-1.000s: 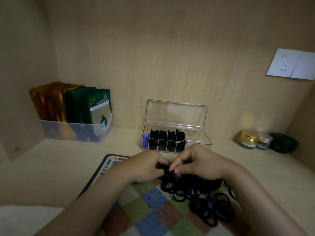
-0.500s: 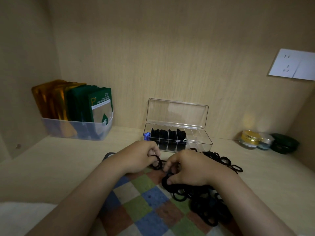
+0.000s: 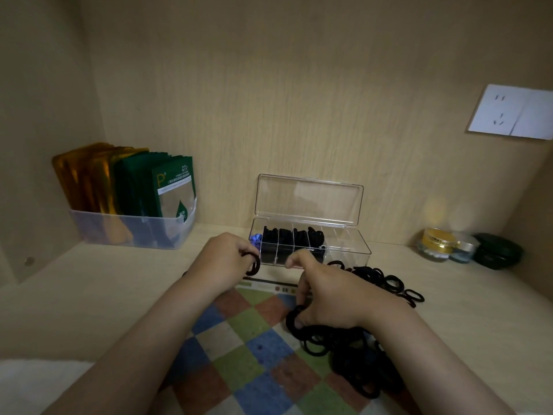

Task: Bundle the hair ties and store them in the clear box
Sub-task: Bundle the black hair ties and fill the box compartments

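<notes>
My left hand holds a small bundle of black hair ties in curled fingers, just in front of the clear box. The box stands open, its lid upright, with black ties in several left compartments and its right end bare. My right hand lies on the loose pile of black hair ties, thumb and fingers hooked into a tie at its left edge. More loose ties spread behind my right wrist, in front of the box.
A checkered mat lies under my forearms. A clear bin of green and gold sachets stands at the back left. Small jars and a dark green lid sit at the back right. A wall socket is up right.
My hands have parted: the left moved up toward the box with a bundle of ties, the right stayed on the pile. The view tilted so more of the mat shows.
</notes>
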`<state>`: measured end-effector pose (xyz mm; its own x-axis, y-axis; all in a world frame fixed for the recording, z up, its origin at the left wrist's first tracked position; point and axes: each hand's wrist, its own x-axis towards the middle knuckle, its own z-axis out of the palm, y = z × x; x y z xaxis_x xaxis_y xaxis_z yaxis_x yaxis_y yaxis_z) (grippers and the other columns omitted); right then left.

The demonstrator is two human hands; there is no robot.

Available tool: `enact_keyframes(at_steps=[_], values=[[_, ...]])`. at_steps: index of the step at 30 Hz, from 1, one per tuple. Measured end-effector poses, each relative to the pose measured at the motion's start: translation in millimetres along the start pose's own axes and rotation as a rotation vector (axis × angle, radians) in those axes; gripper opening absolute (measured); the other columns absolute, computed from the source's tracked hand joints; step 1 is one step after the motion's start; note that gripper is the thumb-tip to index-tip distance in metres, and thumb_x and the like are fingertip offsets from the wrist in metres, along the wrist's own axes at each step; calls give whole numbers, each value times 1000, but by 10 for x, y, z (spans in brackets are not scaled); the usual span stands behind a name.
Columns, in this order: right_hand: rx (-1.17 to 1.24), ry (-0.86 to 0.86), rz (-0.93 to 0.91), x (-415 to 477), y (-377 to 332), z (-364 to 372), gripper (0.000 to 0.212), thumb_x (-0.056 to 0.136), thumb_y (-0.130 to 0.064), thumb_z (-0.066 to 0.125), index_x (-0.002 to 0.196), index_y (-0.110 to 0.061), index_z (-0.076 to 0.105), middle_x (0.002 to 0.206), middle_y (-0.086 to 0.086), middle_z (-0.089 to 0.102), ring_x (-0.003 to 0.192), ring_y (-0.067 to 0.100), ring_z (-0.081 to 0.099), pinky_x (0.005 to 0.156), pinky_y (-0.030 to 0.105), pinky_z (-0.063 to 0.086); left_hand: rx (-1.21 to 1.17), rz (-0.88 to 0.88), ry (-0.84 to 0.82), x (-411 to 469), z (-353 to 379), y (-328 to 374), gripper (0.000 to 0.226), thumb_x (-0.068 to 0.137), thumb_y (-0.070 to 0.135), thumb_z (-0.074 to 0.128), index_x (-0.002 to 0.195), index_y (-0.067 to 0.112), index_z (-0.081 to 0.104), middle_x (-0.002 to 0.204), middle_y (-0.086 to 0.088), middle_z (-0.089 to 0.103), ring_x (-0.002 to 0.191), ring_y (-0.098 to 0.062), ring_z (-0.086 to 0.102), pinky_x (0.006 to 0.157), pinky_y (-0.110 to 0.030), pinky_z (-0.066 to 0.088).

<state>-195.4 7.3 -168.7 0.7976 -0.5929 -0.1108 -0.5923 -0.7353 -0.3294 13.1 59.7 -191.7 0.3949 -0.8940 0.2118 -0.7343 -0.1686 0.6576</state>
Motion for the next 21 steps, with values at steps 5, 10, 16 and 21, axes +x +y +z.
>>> enact_keyframes(at_steps=[5,10,16,21], values=[[-150,-8,-40,30,-24,-6,20,77,-41,79,97,-40,76,100,-19,70,96,4,61,89,35,53,-128,-17,-122,-28,97,32,21,89,17,68,107,24,77,90,8,72,70,0,60,73,-19,49],[-40,77,-83,62,43,4,10,84,-36,73,94,-36,75,94,-17,72,87,2,65,84,34,55,-310,-82,-160,-67,193,80,16,87,15,73,96,28,75,91,1,74,81,-15,73,78,-37,62],[644,342,-37,90,68,-30,14,88,-12,71,78,-19,76,60,8,61,53,17,51,53,29,42,-615,-167,-292,-130,256,189,15,87,12,73,102,14,77,96,-7,77,88,-19,75,82,-39,62],[563,414,51,199,136,80,5,84,-20,76,79,-19,77,71,6,73,55,5,58,57,27,47,-824,-221,-423,-163,254,261,21,95,7,63,113,6,73,107,-13,75,97,-22,74,84,-35,61]])
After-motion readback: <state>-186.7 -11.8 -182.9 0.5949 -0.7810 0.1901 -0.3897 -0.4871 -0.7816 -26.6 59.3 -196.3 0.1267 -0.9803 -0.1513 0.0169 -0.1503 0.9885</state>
